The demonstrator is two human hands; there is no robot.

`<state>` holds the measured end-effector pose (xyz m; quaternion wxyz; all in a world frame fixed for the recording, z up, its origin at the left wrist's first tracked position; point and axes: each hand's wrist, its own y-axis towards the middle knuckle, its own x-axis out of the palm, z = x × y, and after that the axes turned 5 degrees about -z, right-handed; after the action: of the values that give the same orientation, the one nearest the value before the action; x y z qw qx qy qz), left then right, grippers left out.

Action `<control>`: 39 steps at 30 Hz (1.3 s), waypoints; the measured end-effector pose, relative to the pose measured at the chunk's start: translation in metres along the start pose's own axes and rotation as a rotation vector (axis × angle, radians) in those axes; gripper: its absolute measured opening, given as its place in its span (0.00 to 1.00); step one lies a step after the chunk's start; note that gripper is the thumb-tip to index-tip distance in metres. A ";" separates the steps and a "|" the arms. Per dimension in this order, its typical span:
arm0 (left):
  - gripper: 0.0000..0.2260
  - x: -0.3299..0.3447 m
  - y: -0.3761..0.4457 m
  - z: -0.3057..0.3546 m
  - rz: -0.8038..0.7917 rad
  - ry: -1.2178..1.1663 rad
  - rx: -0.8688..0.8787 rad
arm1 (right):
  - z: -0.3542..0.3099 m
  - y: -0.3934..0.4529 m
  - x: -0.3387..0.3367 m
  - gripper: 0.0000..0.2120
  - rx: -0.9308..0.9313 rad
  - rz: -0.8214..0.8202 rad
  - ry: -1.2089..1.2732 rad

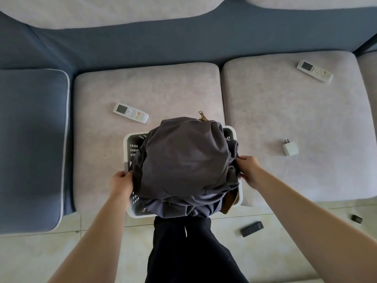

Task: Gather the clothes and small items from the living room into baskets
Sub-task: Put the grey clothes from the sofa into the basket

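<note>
left hand (120, 183) grips basket (130, 144) rim, left side | right hand (250, 170) pinches grey garment (183, 158) heaped in basket | sofa cushion (146, 88) under basket

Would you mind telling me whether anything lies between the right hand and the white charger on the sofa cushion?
Nothing visible does. The right hand grips the grey clothes at the basket, and the charger lies apart to its right on the sofa cushion, with only bare fabric between them.
</note>
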<state>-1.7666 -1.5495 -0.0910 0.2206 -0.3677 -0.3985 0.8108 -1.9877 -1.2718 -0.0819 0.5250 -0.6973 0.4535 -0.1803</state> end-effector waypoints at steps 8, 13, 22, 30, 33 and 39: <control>0.07 -0.015 -0.027 0.004 -0.057 -0.042 0.024 | 0.005 -0.042 -0.016 0.05 -0.037 -0.059 0.187; 0.07 -0.022 -0.079 0.031 -0.069 -0.086 0.090 | 0.006 -0.091 -0.025 0.03 -0.065 -0.056 0.416; 0.08 -0.046 -0.134 0.061 -0.137 -0.055 0.256 | 0.021 -0.177 -0.027 0.04 -0.102 0.075 0.560; 0.06 -0.093 -0.139 0.073 -0.192 0.013 0.332 | 0.025 -0.236 0.010 0.02 -0.137 0.157 0.650; 0.08 -0.122 -0.132 0.071 -0.192 0.012 0.348 | 0.017 -0.254 0.032 0.03 -0.154 0.166 0.650; 0.19 -0.179 -0.131 0.063 -0.024 -0.104 0.289 | -0.016 -0.279 0.074 0.09 -0.216 0.131 0.562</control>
<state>-1.6938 -1.6201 0.1163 0.2600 -0.2850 -0.2928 0.8749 -1.8362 -1.3313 0.1576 0.3123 -0.6412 0.6415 -0.2824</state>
